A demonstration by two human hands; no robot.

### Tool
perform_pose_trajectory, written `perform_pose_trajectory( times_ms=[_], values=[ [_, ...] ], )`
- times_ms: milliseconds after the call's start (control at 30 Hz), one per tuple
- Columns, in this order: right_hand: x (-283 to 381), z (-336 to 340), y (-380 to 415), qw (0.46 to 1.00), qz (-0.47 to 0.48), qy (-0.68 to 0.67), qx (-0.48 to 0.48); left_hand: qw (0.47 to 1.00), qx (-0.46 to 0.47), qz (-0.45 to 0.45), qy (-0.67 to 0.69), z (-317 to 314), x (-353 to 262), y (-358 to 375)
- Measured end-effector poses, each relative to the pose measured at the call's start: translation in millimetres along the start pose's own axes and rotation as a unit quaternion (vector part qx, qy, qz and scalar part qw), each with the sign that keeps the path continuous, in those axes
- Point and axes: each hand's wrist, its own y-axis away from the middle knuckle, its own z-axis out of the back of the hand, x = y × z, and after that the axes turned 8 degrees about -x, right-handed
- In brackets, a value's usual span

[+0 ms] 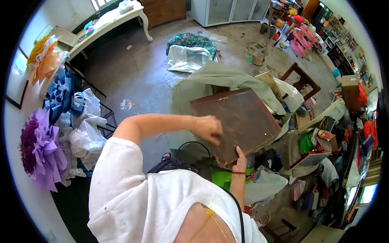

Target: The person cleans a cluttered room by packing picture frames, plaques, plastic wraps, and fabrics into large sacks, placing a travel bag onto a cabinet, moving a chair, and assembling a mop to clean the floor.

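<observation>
A flat dark brown wooden panel (243, 117) with a reddish border lies tilted in front of me, its surface scuffed and dusty. My right hand (240, 162) grips its near edge, thumb on top and the other fingers hidden underneath. Over the panel's left part is my left hand (208, 128), fingers curled and slightly blurred. Whether it touches the surface or holds something small, I cannot make out. Beneath and behind the panel spreads a pale green sheet (227, 75).
Piled clutter (316, 150) lies to the right, with a brown wooden frame (300, 81) behind it. A silvery-white bag (188, 58) and green patterned cloth (190, 40) sit on the floor ahead. Wrapped bouquets (46, 146) stand left, near a cream table (109, 26).
</observation>
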Motion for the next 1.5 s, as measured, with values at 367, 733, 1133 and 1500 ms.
perform_pose_trajectory(
  times_ms=[367, 733, 1133, 1500],
  values=[
    [-1.5, -2.1, -2.5, 0.988, 0.107, 0.065, -0.087, 0.849, -0.134, 0.168, -0.483, -21.3, 197.5, -29.9],
    [-0.8, -34.3, 62.9, 0.984, 0.144, 0.077, -0.065, 0.919, -0.237, 0.195, -0.249, 82.5, 231.1, -129.9],
    [44.4, -14.4, 78.8, 0.986, 0.127, 0.065, -0.082, 0.778, -0.419, 0.467, 0.015, 112.4, 313.4, -203.7],
    [55.7, -63.4, -133.7, 0.990, 0.117, -0.029, -0.073, 0.892, -0.284, 0.338, -0.091, 72.7, 224.2, -48.5]
  ],
)
